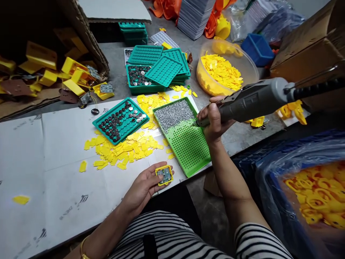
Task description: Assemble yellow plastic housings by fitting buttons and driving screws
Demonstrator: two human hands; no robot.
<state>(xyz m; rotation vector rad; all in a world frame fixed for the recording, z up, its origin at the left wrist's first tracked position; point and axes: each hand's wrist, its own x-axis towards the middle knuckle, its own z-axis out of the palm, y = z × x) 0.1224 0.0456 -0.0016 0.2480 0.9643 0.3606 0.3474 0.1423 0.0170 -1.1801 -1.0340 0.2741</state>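
My left hand (142,187) holds a small yellow plastic case (164,175) with its open side up, the thumb resting on the grey-green part inside. In my right hand (214,124) is a grey electric screwdriver (250,102), gripped near its front end. Its tip points left, just over the green perforated tray (188,149). Many small silver screws (175,113) fill the far part of that tray. To its left a teal tray (121,120) holds dark and silver round pieces, with loose flat yellow plastic pieces (129,151) scattered around it.
Stacked teal trays (151,68) stand at the back. A clear tub (226,68) of yellow pieces sits behind the screwdriver. At the far left a cardboard box (91,32) holds yellow cases. A lined blue crate (280,201) with yellow parts is at the lower right.
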